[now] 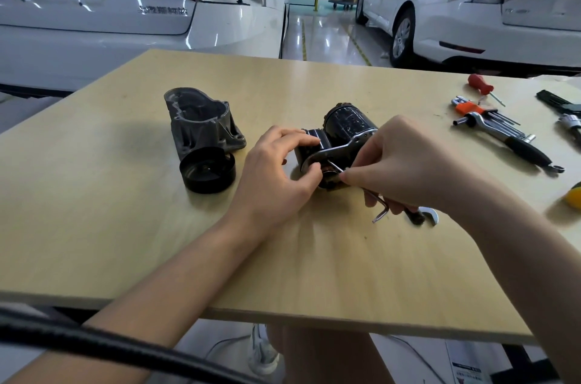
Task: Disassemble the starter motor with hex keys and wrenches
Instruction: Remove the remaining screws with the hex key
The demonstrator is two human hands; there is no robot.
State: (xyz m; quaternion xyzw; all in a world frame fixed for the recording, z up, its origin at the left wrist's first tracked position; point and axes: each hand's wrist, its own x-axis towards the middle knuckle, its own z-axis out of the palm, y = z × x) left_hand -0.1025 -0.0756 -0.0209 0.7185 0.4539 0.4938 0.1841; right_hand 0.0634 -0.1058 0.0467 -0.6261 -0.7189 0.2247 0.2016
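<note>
The black starter motor body (350, 124) lies on its side at the middle of the wooden board (314, 273), a silver end plate (333, 152) facing me. My left hand (276, 176) grips its near end, thumb and fingers curled round the smaller black cylinder (314, 137). My right hand (405, 163) pinches a bent hex key (379, 203), its tip set into the end plate. A grey cast housing (204, 119) and a black round cap (207, 171) lie apart to the left.
A wrench (423, 215) lies just behind my right hand. At the right sit a ratchet handle (515, 145), a hex key set in an orange holder (481, 112), a red screwdriver (481, 85) and more tools (566, 113). White cars (125, 6) stand beyond the board.
</note>
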